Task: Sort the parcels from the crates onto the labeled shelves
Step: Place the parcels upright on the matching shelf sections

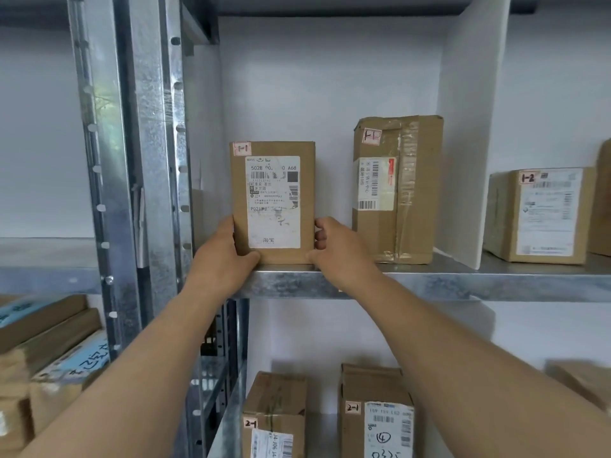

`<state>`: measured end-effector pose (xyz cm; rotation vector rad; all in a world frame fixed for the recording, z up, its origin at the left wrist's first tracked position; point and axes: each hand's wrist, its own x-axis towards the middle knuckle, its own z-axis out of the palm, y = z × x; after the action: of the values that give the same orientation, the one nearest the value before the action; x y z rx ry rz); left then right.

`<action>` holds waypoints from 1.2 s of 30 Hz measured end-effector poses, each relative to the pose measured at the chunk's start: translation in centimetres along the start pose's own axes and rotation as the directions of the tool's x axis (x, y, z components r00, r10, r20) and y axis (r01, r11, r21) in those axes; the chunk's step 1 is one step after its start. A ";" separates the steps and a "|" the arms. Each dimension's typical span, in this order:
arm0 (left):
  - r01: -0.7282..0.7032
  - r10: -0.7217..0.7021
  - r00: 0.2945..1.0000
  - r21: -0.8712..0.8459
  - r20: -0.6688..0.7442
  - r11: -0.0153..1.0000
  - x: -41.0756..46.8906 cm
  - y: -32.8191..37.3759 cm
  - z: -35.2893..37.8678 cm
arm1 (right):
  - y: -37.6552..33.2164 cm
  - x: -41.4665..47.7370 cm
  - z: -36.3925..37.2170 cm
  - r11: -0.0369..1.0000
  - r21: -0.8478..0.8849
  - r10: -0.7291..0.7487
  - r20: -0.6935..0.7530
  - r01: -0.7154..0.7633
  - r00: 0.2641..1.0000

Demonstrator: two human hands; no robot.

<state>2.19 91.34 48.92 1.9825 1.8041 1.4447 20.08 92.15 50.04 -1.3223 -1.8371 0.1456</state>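
Observation:
A brown cardboard parcel (272,147) with a white shipping label and a small tag reading 1-1 stands upright on the upper metal shelf (429,279), at its front edge. My left hand (224,256) grips its lower left side, thumb on the front face. My right hand (337,249) grips its lower right side with curled fingers. A second, taller parcel (413,190) tagged 1-1 stands to the right in the same compartment.
A white divider (469,127) closes the compartment on the right; beyond it sits a parcel (542,216) tagged 1-2. Two parcels (274,414) (377,414) tagged 2-1 stand on the shelf below. A steel upright (145,160) stands left, with stacked boxes (46,352) at lower left.

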 end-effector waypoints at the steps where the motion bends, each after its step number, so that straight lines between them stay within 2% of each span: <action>1: 0.000 0.000 1.000 0.010 0.007 1.000 0.0 0.0 0.0 | -0.1 -0.1 0.0 1.000 -0.019 -0.003 0.003 0.003 1.000; 5: 0.012 -0.011 0.999 -0.042 0.032 0.999 -0.5 0.2 -0.5 | -0.5 -1.3 -0.7 0.993 -0.112 -0.041 0.011 0.041 0.999; 7: -0.007 0.006 1.000 -0.093 -0.007 0.996 -1.4 0.3 -0.6 | -0.2 -2.4 -1.5 0.979 -0.174 -0.108 -0.014 0.104 0.994; 10: -0.218 0.194 0.964 -0.123 -0.181 0.968 -3.6 1.5 -0.3 | 0.7 -4.0 -3.6 0.975 -0.159 -0.175 -0.136 0.153 0.975; 12: -0.290 0.245 0.937 -0.163 -0.247 0.943 -4.6 3.0 0.5 | 1.4 -4.7 -5.5 0.975 -0.167 -0.185 -0.244 0.146 0.952; 17: -0.373 0.356 0.927 -0.192 -0.120 0.908 -4.9 8.0 4.2 | 4.0 -5.5 -9.9 0.977 -0.214 -0.075 -0.365 -0.005 0.928; 20: -0.333 0.337 0.941 -0.183 -0.009 0.925 -4.1 9.9 6.8 | 5.3 -5.7 -10.8 0.972 -0.225 -0.009 -0.331 -0.070 0.943; 25: -0.157 0.175 0.983 -0.220 0.062 0.963 -2.3 11.5 9.4 | 6.8 -4.7 -10.5 0.975 -0.125 0.153 -0.205 -0.181 0.967; 28: -0.060 0.079 0.990 -0.149 0.121 0.987 -1.6 11.9 9.7 | 7.5 -4.0 -10.2 0.971 -0.138 0.174 -0.161 -0.197 0.971; 31: -0.062 0.070 0.988 -0.062 0.141 0.996 -1.2 11.8 9.8 | 8.0 -3.7 -10.1 0.962 -0.199 0.160 -0.135 -0.185 0.978; 36: -0.095 0.094 0.990 0.000 0.107 0.995 -1.1 11.3 10.3 | 8.5 -3.7 -10.0 0.965 -0.195 0.142 -0.168 -0.174 0.975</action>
<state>17.43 92.23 49.69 2.1308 1.6935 1.3317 33.37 89.18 49.79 -1.5828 -1.6507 -0.0655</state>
